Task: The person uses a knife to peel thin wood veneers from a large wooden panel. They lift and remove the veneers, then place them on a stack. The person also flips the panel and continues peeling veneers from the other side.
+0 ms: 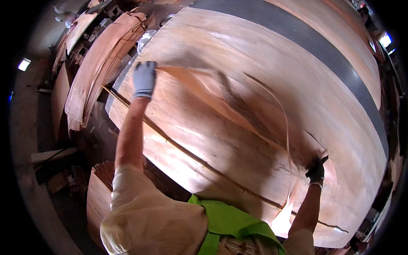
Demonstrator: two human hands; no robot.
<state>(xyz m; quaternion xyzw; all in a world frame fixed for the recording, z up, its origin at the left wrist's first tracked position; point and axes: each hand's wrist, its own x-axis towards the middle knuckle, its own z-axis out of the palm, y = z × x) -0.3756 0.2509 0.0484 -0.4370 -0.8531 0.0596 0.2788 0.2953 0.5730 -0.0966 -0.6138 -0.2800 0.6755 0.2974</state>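
My left hand (144,80), in a grey glove, is closed at the far left end of a thin wood veneer piece (182,78). The veneer's raised edge runs from that hand across the sheet toward the right. My right hand (315,171), in a dark glove, is closed low over the veneer at the right. A short black item sticks out beside its fingers; its kind is hard to make out. Between the hands, a narrow curled veneer strip (284,111) arcs above the surface. Under all this lies a broad pale veneer sheet (187,36).
A long thin stick (204,163) lies across the near side of the sheet. Stacked veneer (100,63) stands at the left, with another stack (100,193) at the lower left. Along the far side runs a dark grey band (297,32), with more veneer beyond.
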